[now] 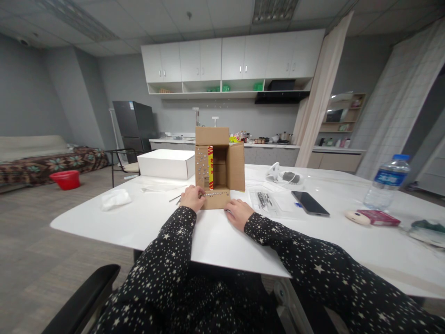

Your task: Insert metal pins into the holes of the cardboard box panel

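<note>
On one white table (222, 241), two hands touch one cardboard box (219, 167).

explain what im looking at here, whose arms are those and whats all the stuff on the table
This is one picture from a camera worn on a person's head, looking forward and down, so the starry sleeves are that person's own arms. The left hand rests on the front flap of an open cardboard box lying on its side; the right hand lies on the white table beside that flap. Neither hand clearly grips anything. Around them lie a white box, a phone, a water bottle and a crumpled tissue. A kitchen is behind.
</note>
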The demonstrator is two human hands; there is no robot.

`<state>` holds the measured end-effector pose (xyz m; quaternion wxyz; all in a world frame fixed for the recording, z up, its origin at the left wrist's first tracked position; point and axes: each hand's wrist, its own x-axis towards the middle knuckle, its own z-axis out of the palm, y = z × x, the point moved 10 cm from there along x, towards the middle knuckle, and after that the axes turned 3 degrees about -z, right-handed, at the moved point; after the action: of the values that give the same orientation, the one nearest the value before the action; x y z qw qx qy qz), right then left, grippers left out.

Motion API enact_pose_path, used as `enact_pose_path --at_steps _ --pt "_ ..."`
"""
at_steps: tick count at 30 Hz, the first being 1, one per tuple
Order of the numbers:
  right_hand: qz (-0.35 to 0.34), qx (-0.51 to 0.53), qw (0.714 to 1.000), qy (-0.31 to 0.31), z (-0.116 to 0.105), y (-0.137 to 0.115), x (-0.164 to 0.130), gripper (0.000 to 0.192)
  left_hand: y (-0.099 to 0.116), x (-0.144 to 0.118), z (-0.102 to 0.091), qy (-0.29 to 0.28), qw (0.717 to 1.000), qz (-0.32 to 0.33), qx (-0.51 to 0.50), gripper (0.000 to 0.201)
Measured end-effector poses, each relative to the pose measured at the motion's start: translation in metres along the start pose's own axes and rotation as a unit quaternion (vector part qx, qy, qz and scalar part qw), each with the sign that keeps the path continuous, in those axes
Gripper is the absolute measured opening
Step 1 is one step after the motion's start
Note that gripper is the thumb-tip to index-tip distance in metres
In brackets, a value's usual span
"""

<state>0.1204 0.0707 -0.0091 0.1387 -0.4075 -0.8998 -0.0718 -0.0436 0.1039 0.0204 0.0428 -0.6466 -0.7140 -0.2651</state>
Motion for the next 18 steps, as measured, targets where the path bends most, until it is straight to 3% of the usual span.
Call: enact_pose_path --at_steps 18 --pt "0.005 0.006 1.000 -0.006 0.0002 0.0003 0.0001 0.026 0.0045 -0.0012 -0.0034 0.019 0.999 0.019 -0.043 0.016"
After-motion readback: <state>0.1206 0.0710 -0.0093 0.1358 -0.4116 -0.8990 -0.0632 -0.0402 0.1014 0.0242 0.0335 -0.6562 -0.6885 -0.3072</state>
